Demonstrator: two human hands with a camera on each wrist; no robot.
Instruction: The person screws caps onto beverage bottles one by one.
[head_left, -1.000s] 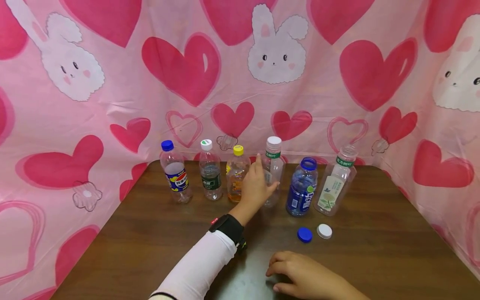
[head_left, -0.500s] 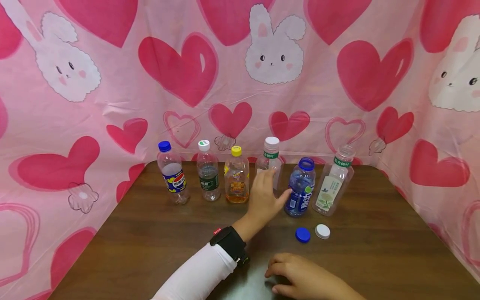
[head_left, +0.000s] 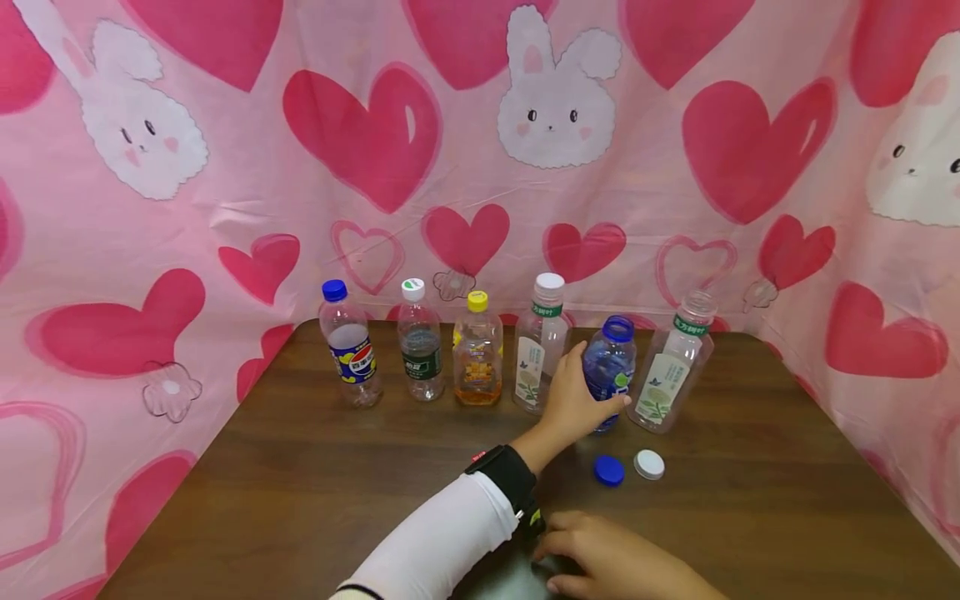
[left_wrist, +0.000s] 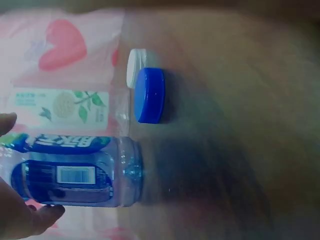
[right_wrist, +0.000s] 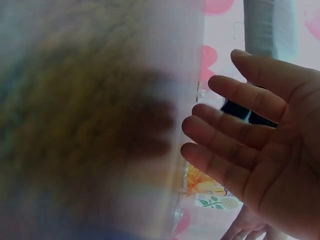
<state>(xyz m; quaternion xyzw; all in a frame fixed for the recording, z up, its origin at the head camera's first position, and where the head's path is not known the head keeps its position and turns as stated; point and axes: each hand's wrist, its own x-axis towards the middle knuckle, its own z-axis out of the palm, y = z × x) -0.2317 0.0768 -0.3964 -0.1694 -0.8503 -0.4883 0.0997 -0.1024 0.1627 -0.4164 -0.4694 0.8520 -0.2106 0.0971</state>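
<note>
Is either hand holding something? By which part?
The left hand is around the blue-rimmed bottle, at its body; I can't tell if it's holding. The right hand holds nothing.

In the head view, around the left hand (head_left: 575,404), the blue bottle (head_left: 611,362) blocks 1 to 2 o'clock, the tall white-capped bottle (head_left: 532,362) 11; a blue cap (head_left: 609,471) obstructs 5, a white cap (head_left: 648,464) 4. Bare tabletop (head_left: 360,467) gives passage between 8 and 9.

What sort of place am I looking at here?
Probably an indoor corner set up for tabletop handling, perhaps for filming, though I can't tell which building. A pink heart-and-rabbit cloth hangs behind a dark wood-look table, where six bottles stand lined up.
</note>
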